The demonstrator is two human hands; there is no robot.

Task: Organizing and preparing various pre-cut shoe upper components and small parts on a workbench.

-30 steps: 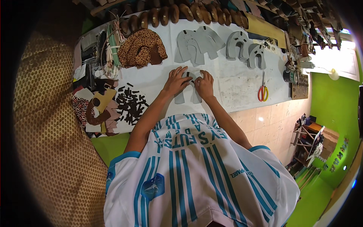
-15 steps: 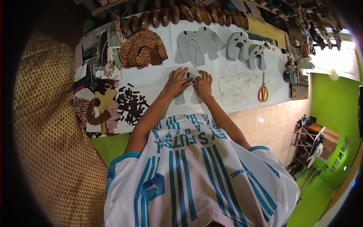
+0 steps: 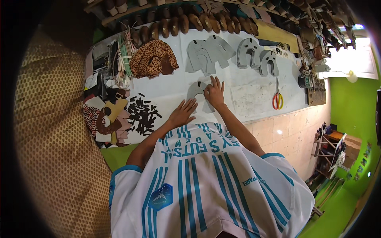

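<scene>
A grey arch piece [image 3: 195, 89] is lying left of the scissors [image 3: 277, 99] on the surface [image 3: 246, 95], legs pointing toward the shirt [image 3: 210, 170], as the right hand [image 3: 214, 95] is touching its scissors-side edge, grip unclear from here, and the left hand [image 3: 181, 114] is resting opposite, fingers [image 3: 191, 104] apart.

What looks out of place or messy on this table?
The small black strips lie jumbled, pointing every way, left of the left hand. Dark smudges mark the white table cover right of the right hand. Nothing looks clearly broken.
</scene>
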